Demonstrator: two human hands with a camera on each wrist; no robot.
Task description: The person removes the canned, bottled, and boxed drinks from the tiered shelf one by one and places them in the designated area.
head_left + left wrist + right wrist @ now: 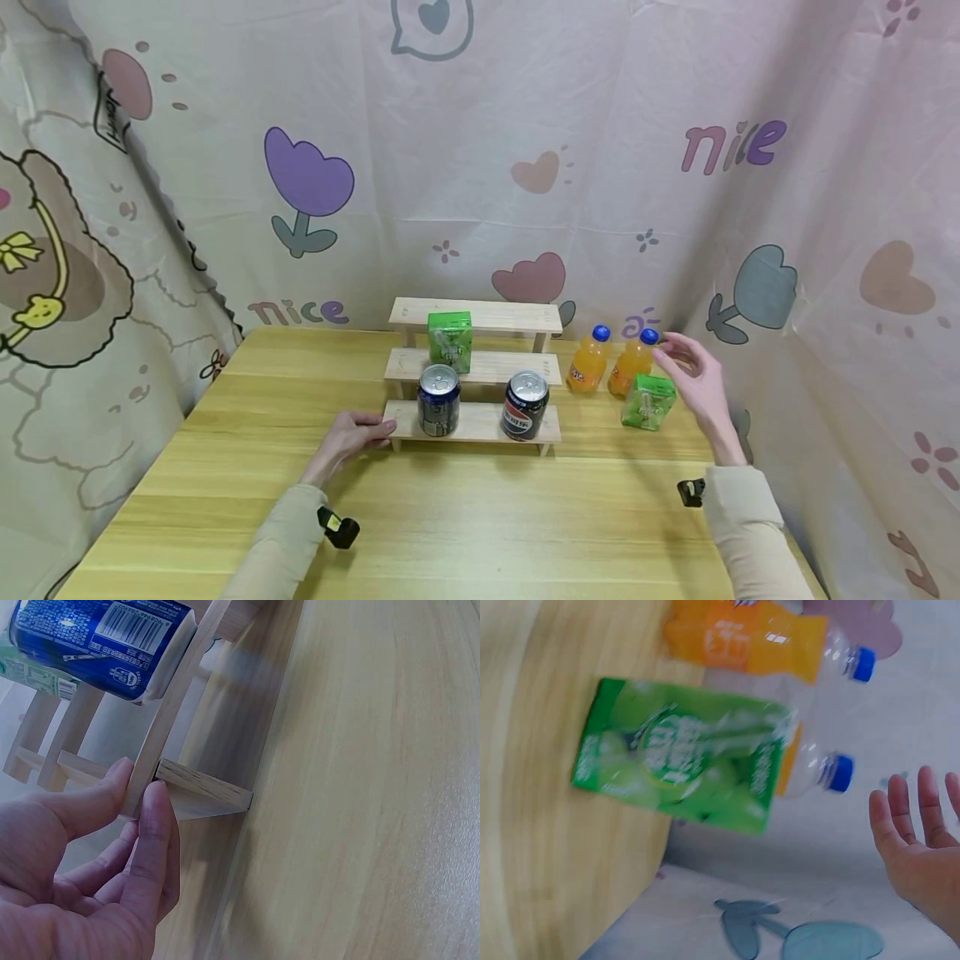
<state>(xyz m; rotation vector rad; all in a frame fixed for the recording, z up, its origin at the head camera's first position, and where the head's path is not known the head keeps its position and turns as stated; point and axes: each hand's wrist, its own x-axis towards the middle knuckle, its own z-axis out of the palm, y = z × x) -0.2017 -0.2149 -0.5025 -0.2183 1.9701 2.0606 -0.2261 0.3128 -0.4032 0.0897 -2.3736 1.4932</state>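
My left hand (350, 443) pinches the left end of the lowest board of a three-tier wooden shelf (480, 422), thumb on top and fingers underneath in the left wrist view. On that board stand a blue can (438, 401) at the left and a black Pepsi can (525, 406) at the right. A green drink carton (450, 342) stands on the middle tier. My right hand (697, 375) hovers just above and right of a second green carton (648, 402) on the table. In the right wrist view its fingers are spread, apart from the carton, holding nothing.
Two orange soda bottles with blue caps, a left bottle (588, 360) and a right bottle (632, 363), stand between shelf and carton. A patterned curtain (480, 167) hangs behind the wooden table (480, 517) and along its sides.
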